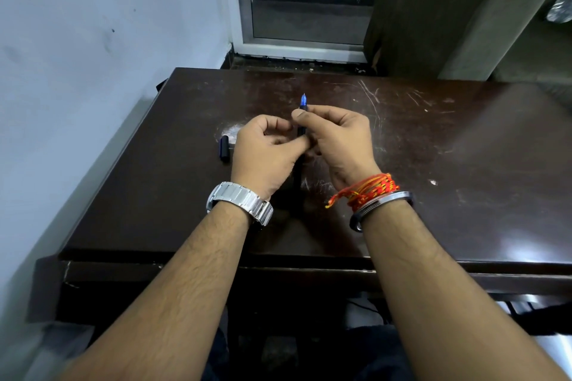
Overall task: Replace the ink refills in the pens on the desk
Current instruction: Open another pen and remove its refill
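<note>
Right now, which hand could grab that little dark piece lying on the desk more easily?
Likely the left hand. The dark piece lies on the desk just beside it, while the right hand sits farther off, pinching the pen near its blue tip.

The pen (301,132) is thin and dark, with a clear blue tip at one end. It is up off the table (433,148), and its blue tip points away from the person. The right hand (337,139) pinches it just under the tip. The left hand (266,151) pinches it lower down. A short dark piece (224,148), maybe the pen's cap, lies flat on the table just left of the left hand.
</note>
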The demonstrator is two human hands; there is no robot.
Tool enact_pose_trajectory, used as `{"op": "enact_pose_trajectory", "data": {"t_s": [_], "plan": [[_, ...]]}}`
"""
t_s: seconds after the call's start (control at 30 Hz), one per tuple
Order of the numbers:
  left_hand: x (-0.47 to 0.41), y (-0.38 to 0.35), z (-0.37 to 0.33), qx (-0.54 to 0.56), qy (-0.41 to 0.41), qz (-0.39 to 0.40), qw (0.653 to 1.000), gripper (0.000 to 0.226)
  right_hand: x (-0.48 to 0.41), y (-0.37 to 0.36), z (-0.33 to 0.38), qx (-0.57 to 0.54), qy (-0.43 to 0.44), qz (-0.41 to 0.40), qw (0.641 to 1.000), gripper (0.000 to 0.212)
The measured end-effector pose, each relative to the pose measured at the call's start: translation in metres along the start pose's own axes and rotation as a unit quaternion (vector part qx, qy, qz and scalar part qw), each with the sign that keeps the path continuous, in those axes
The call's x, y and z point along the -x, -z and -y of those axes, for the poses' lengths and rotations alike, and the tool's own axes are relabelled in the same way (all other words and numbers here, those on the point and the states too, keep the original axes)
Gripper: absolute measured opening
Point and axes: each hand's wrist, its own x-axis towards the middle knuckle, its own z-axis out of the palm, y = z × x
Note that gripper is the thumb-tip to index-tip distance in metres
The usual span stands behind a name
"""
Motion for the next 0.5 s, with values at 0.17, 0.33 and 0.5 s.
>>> {"op": "enact_pose_trajectory", "data": {"t_s": [0.17,0.33,0.5], "plan": [[-0.0022,0.0025,-0.001,0.049,0.034,0.015,0.998,0.032,-0.0016,0.0015,-0.0008,0.004,-0.007,-0.005,1.0,0.009],[-0.0026,-0.0004,0.0006,0.051,0.051,0.013,0.997,0.033,-0.0022,0.0004,-0.0017,-0.003,-0.012,0.015,1.0,0.01],[-0.004,0.0023,0.0046,0.042,0.039,0.016,0.998,0.034,-0.003,0.0005,-0.0038,0.002,-0.018,0.005,1.0,0.01]]}}
